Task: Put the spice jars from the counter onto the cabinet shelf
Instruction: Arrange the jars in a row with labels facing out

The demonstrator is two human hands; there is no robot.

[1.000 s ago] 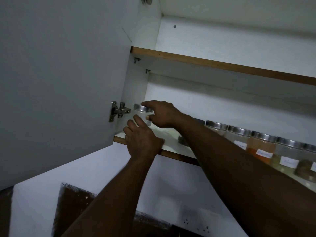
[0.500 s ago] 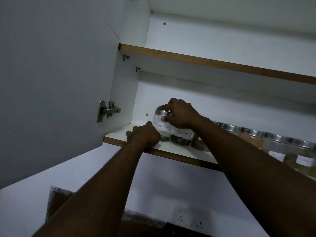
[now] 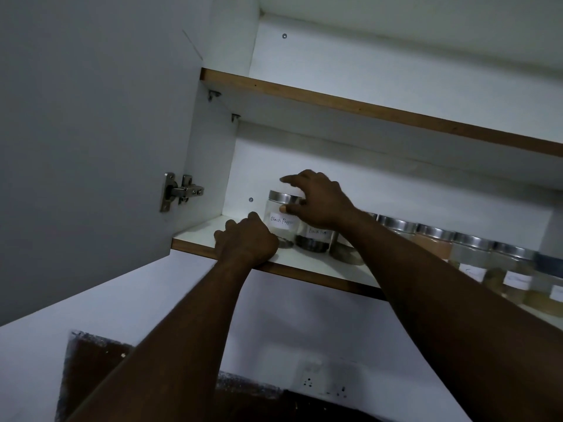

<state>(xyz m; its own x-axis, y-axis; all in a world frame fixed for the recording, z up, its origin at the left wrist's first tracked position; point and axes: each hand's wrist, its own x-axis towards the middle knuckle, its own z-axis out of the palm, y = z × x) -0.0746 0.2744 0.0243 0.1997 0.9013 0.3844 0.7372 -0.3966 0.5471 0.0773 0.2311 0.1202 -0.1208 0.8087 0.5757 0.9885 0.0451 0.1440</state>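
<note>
A clear spice jar (image 3: pixel 281 221) with a steel lid and a "Black Pepper" label stands upright at the left end of the lower cabinet shelf (image 3: pixel 307 262). My right hand (image 3: pixel 318 200) hovers over its lid with fingers spread; the thumb touches the glass just under the lid. My left hand (image 3: pixel 247 240) is curled into a fist on the shelf's front edge, in front of the jar's base. A second dark-filled jar (image 3: pixel 315 239) stands right beside the first, partly hidden by my right wrist. More labelled jars (image 3: pixel 470 251) line the shelf to the right.
The open cabinet door (image 3: pixel 91 132) with its hinge (image 3: pixel 180 190) fills the left. An upper shelf (image 3: pixel 365 108) runs above. Shelf space shows left of the pepper jar. A wall socket (image 3: pixel 323 383) sits on the wall below.
The pepper jar went from the shelf's far left corner to beside the second jar. My right hand loosened from the lid and its fingers spread. My left hand curled onto the shelf edge.
</note>
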